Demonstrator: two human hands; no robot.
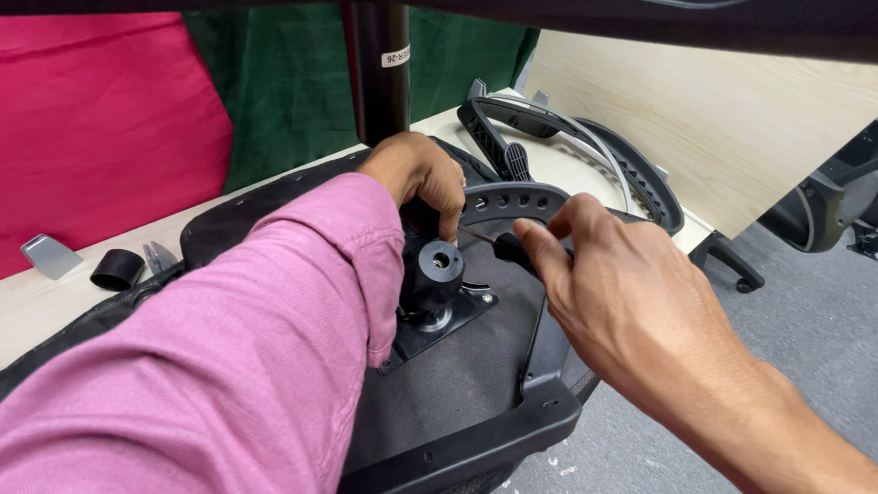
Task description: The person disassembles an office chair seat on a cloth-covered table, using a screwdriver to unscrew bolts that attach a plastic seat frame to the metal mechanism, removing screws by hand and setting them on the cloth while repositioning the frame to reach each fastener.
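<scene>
An upside-down black office chair seat lies across a light wooden table. Bolted to its underside is a black tilt mechanism with a round socket on top. My left hand, in a pink sleeve, grips the far side of that mechanism. My right hand holds a thin tool with a black handle, its slim shaft pointing toward the mechanism's socket. A black armrest curves just behind both hands.
A second black and grey chair part lies at the table's far end. A short black cylinder and a grey metal piece sit at left. A black pole rises behind. Another chair stands on grey carpet at right.
</scene>
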